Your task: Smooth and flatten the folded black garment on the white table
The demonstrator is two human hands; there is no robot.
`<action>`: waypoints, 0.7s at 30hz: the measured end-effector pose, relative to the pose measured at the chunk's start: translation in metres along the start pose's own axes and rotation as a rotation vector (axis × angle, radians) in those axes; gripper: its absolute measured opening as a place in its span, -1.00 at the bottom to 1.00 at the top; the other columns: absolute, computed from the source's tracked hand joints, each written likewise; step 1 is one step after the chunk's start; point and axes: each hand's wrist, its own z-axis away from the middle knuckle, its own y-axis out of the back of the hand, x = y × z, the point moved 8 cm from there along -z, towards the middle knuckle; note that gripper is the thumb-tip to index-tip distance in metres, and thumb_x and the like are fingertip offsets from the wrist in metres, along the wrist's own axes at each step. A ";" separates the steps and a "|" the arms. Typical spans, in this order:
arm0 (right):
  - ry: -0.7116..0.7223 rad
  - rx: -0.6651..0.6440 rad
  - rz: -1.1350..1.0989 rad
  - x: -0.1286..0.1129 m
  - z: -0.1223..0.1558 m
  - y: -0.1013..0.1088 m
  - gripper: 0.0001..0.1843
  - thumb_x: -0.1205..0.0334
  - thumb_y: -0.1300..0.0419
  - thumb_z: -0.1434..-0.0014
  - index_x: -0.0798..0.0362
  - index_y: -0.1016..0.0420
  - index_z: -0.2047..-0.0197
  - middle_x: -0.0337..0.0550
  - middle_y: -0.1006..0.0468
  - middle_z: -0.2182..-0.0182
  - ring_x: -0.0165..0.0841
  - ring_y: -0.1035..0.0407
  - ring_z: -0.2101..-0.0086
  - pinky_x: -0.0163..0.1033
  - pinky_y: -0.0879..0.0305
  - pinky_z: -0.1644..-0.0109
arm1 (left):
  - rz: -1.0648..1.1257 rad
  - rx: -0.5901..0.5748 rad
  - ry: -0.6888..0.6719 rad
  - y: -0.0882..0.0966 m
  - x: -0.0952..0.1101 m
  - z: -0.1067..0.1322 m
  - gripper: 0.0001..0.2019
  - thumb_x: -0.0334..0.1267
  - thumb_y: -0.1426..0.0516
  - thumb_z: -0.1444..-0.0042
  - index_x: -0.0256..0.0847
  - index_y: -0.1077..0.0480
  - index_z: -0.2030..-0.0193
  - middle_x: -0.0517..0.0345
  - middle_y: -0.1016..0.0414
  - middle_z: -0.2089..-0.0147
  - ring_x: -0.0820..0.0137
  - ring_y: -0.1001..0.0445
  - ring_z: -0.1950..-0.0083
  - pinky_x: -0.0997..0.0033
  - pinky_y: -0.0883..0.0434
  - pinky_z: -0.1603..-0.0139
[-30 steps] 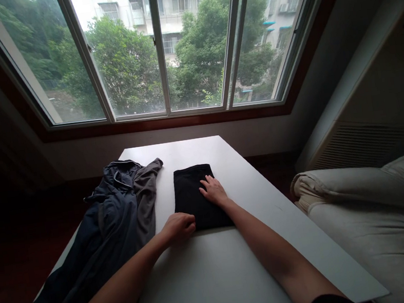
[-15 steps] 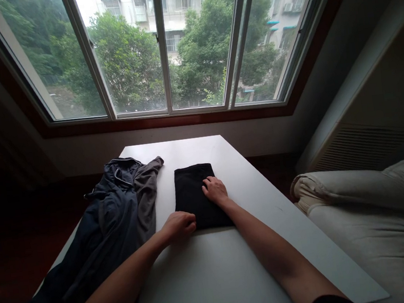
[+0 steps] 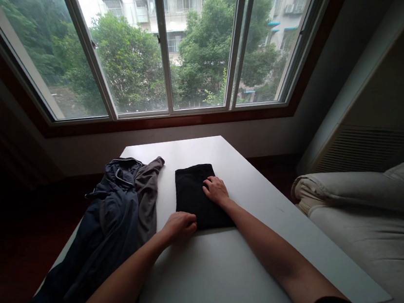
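A black garment [image 3: 195, 196], folded into a flat rectangle, lies on the white table [image 3: 209, 268]. What kind of garment it is does not show. At its near left corner, my left hand [image 3: 180, 224] is closed, with the fingers curled at the edge of the cloth; the fingertips are partly hidden. My right hand [image 3: 216, 190] rests palm down on the right side of the garment, fingers slightly apart, holding nothing.
Along the table's left side lies a rumpled dark blue and grey jacket-like garment [image 3: 117, 216], hanging near the edge. A pale sofa [image 3: 379, 218] stands right of the table. Beyond the far edge is a window [image 3: 164, 53].
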 end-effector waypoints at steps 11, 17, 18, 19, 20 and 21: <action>0.089 -0.154 0.006 0.000 -0.004 -0.029 -0.47 0.01 -0.05 -0.53 -0.10 -0.39 -0.46 -0.06 -0.16 -0.55 -0.07 0.06 -0.53 0.18 0.18 -0.57 | 0.016 0.026 -0.025 0.001 0.000 0.000 -0.82 -0.29 -0.11 -0.29 -0.13 -0.41 0.38 0.21 -0.55 0.33 0.37 -0.44 0.29 0.38 -0.17 0.26; 0.081 -0.231 -0.010 0.002 -0.006 -0.035 -0.46 -0.02 0.00 -0.55 -0.12 -0.36 -0.49 -0.10 -0.12 -0.57 -0.08 0.12 -0.55 0.21 0.22 -0.58 | 0.018 0.030 -0.030 0.002 0.001 0.000 -0.81 -0.29 -0.11 -0.29 -0.14 -0.40 0.39 0.20 -0.54 0.35 0.37 -0.42 0.31 0.37 -0.14 0.27; 0.078 -0.235 -0.012 0.002 -0.006 -0.035 -0.46 -0.02 -0.01 -0.55 -0.12 -0.36 -0.49 -0.09 -0.12 -0.57 -0.08 0.12 -0.55 0.21 0.22 -0.58 | 0.017 0.030 -0.028 0.002 0.001 0.000 -0.81 -0.29 -0.11 -0.28 -0.14 -0.40 0.39 0.20 -0.54 0.36 0.37 -0.42 0.31 0.37 -0.14 0.28; 0.077 -0.238 -0.016 0.003 -0.006 -0.035 -0.46 -0.02 -0.01 -0.55 -0.12 -0.36 -0.49 -0.08 -0.13 -0.56 -0.08 0.11 -0.55 0.21 0.21 -0.58 | 0.017 0.032 -0.026 0.002 0.001 0.001 -0.81 -0.29 -0.12 -0.28 -0.14 -0.39 0.40 0.20 -0.53 0.36 0.37 -0.42 0.32 0.36 -0.13 0.28; 0.076 -0.239 -0.021 0.003 -0.006 -0.035 -0.46 -0.02 -0.02 -0.55 -0.12 -0.36 -0.48 -0.08 -0.13 -0.56 -0.09 0.10 -0.55 0.21 0.20 -0.58 | 0.017 0.034 -0.025 0.002 0.001 0.001 -0.81 -0.29 -0.12 -0.28 -0.14 -0.39 0.40 0.20 -0.53 0.36 0.37 -0.41 0.32 0.36 -0.13 0.28; 0.076 -0.240 -0.027 0.003 -0.006 -0.035 -0.46 -0.02 -0.02 -0.54 -0.12 -0.36 -0.48 -0.08 -0.13 -0.56 -0.09 0.10 -0.54 0.20 0.20 -0.58 | 0.018 0.036 -0.024 0.002 0.001 0.001 -0.81 -0.29 -0.12 -0.27 -0.14 -0.38 0.40 0.21 -0.53 0.37 0.38 -0.41 0.32 0.36 -0.12 0.29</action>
